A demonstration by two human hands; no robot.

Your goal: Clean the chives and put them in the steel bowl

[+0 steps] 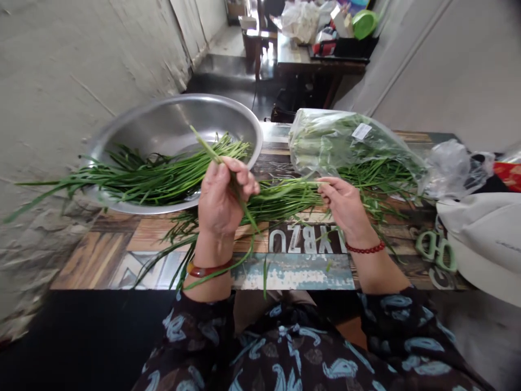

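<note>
My left hand (223,198) is closed around a few garlic chives (205,144), their pale ends pointing up and the green leaves trailing down past my wrist. To the right, my right hand (342,203) pinches the pale end of a chive stalk over the loose pile of garlic chives (285,198) on the table. A large steel basin (163,108) stands at the left, holding a thick bundle of chives (163,176) whose leaf tips hang over its rim.
Behind my right hand lies a clear plastic bag (325,138) of greens with a white label. Green-handled scissors (437,250) and a white cap (484,233) are at the right of the patterned table (97,260). A cluttered table (293,62) stands farther back.
</note>
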